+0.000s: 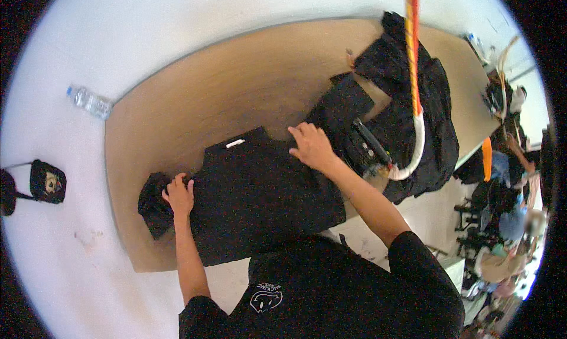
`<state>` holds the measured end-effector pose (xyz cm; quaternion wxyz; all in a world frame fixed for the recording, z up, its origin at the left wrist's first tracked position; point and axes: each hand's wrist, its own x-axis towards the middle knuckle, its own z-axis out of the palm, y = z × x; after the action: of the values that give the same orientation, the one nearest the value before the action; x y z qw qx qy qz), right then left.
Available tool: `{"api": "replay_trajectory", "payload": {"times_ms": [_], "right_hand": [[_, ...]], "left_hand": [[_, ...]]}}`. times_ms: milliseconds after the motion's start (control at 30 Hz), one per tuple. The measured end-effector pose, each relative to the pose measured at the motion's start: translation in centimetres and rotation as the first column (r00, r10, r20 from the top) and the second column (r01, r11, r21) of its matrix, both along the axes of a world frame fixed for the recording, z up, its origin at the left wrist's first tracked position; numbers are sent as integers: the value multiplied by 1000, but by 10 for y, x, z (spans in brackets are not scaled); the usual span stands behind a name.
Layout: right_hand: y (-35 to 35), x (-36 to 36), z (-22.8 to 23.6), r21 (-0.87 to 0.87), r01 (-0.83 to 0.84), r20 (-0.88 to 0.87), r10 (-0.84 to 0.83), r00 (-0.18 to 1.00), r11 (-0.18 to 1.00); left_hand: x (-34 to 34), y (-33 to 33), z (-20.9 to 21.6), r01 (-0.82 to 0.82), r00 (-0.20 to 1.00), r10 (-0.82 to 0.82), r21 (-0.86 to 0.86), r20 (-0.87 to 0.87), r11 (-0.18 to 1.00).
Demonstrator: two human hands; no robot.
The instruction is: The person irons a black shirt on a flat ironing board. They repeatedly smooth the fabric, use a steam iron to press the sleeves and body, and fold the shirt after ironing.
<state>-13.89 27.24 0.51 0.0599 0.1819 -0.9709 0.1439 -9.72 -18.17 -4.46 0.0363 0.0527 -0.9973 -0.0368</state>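
A black short-sleeved garment [260, 191], probably a shirt, lies spread over the near part of the table. On its far edge, near the neck, is a small white strip [235, 143], too small to make out. My left hand [179, 195] rests at the garment's left side, fingers apart and bent over the bunched black sleeve [155, 200]. Over the right shoulder of the garment is my right hand [313, 147], its fingers spread and thumb apart, with nothing held. Just right of it, an iron [372, 147] with a dark handle stands among black cloth.
More black garments [428, 96] are heaped on the table's right part. A red-and-yellow cord [412, 49] with a white sleeve hangs down to the iron. Bare brown tabletop [224, 85] shows beyond the garment. A water bottle [91, 102] lies past the left end; people [514, 226] are at far right.
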Motion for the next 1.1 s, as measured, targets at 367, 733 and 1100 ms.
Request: {"api": "replay_trajectory", "payload": {"times_ms": [367,733,1100], "right_hand": [[-39,-214,-35,-187,-74,-52,65,997,980],[134,-167,-14,412,197,355,-356,865,890],[169,-241,34,-245,369,227,-317,921,897]], "left_hand": [[-205,-60,30,53,937,-95,-132,-335,990],[-70,175,28,208,978,-182,422,-101,883],[90,306,-6,387,912,-409,330,-1,861]]}}
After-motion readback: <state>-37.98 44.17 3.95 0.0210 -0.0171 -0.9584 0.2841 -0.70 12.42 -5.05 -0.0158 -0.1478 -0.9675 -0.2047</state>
